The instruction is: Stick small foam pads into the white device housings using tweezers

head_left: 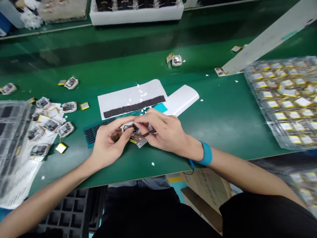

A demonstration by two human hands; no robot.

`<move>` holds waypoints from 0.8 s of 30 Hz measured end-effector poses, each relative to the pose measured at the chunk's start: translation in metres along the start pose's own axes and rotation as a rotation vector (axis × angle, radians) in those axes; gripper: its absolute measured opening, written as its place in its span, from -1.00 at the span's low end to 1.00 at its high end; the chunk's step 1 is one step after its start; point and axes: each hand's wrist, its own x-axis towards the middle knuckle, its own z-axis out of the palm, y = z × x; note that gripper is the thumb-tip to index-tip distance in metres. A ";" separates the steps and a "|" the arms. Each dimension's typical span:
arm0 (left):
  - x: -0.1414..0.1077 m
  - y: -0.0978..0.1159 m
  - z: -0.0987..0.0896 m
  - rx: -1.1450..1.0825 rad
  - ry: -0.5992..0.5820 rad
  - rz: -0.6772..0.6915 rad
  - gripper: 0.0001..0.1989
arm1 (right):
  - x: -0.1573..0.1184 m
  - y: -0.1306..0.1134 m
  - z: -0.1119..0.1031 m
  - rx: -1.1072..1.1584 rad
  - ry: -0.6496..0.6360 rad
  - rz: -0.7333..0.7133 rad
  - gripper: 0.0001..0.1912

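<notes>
Unit (128, 126): between both hands, over the near middle of the green bench (210, 119), open face turned up. Probably light enough for fingertips alone, stiff around the shell, delicate inside, perhaps slippery along the smooth rim. Best taken by the outer walls, at 9 and 3 o'clock, clear of the exposed innards. Pale rounded rim, dark cluttered interior, partly covered by fingers and too blurred for detail.

Left hand (109, 140) curled around the 9 o'clock side, with the thumb pressed over the front edge: grasping the unit. Right hand (163, 129) bunched at the 3 o'clock side; cannot tell whether pinching the rim or some small part. Blue band (206, 153) around the right wrist.

Just below the unit, toward 5 o'clock, yellow-edged cell (133, 141), likely thin and easily dented; best spared any tug. Near, between 8 and 9 o'clock, teal card (90, 137) with black pieces. Beyond the fingers, at 12 o'clock, white sheet (109, 99) with a row of black strips (135, 106). Well apart, at 9 o'clock, loose units (70, 106), similarly pale-rimmed; between 2 and 3, clear tray (264, 120) of cells. Farther, at 1 o'clock, lone unit (176, 60); farthest, at 12, white box (137, 18).
</notes>
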 end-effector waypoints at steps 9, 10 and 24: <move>-0.010 0.003 0.006 0.014 0.106 0.038 -0.79 | 0.003 -0.001 -0.007 0.068 -0.055 0.049 -0.89; -0.010 0.003 0.006 0.017 0.111 0.041 -0.79 | 0.003 -0.001 -0.006 0.057 -0.040 0.031 -0.93; -0.009 0.012 0.006 -0.005 0.128 -0.070 -0.89 | -0.001 -0.002 -0.007 0.108 -0.024 -0.033 -0.79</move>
